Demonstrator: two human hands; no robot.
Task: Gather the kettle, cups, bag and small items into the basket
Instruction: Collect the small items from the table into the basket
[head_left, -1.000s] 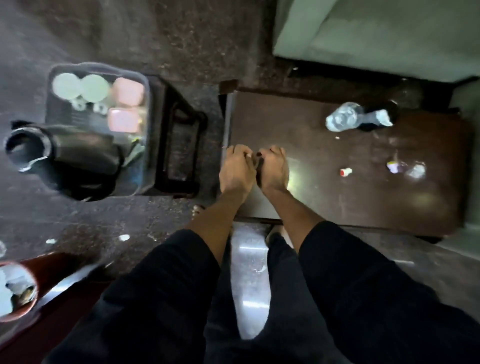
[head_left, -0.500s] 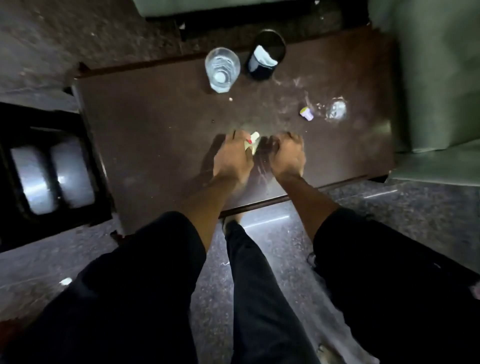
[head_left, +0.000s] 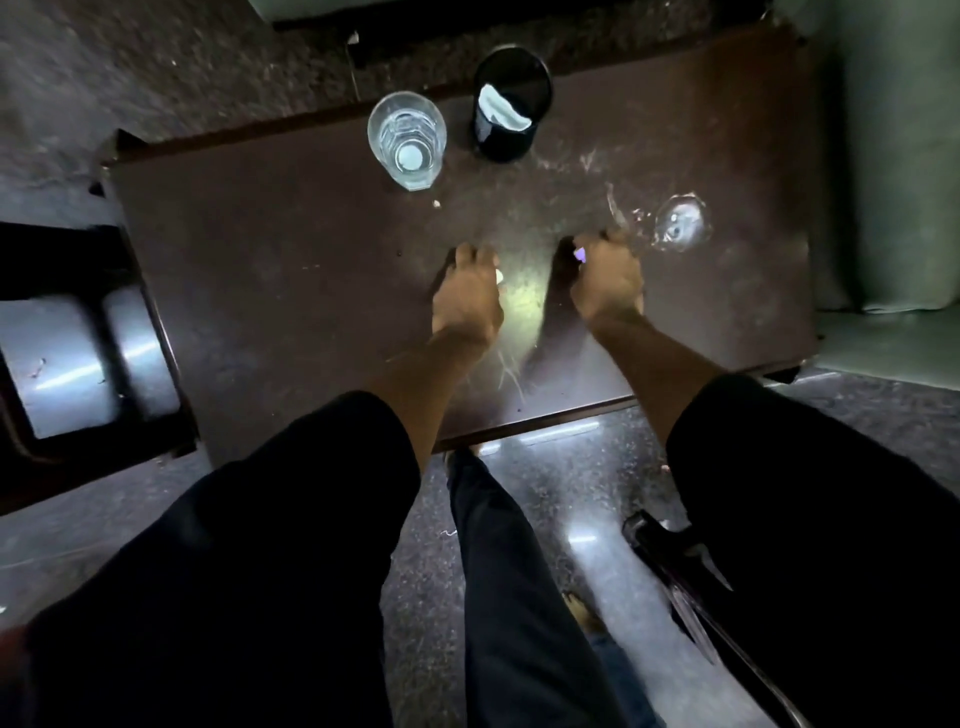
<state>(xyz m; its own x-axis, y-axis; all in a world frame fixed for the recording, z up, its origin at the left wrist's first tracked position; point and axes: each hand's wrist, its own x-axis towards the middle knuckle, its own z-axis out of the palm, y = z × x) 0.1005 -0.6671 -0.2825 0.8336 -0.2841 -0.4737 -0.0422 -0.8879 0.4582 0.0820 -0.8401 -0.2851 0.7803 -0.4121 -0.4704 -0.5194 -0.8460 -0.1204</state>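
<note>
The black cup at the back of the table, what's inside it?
Inside the black cup a crumpled white bag or paper shows; anything beneath it is hidden.

Left hand (head_left: 467, 296) and right hand (head_left: 605, 283) knuckles up, fingers (head_left: 475, 255) curled, forearms extended forward

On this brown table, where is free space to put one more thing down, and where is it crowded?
The widest bare patch is the left part of the table, between its left edge, the glass and the left hand. A smaller patch lies along the right edge. Crowded: the far middle, where glass and black cup stand, and around the right hand, beside the clear wrapper.
</note>
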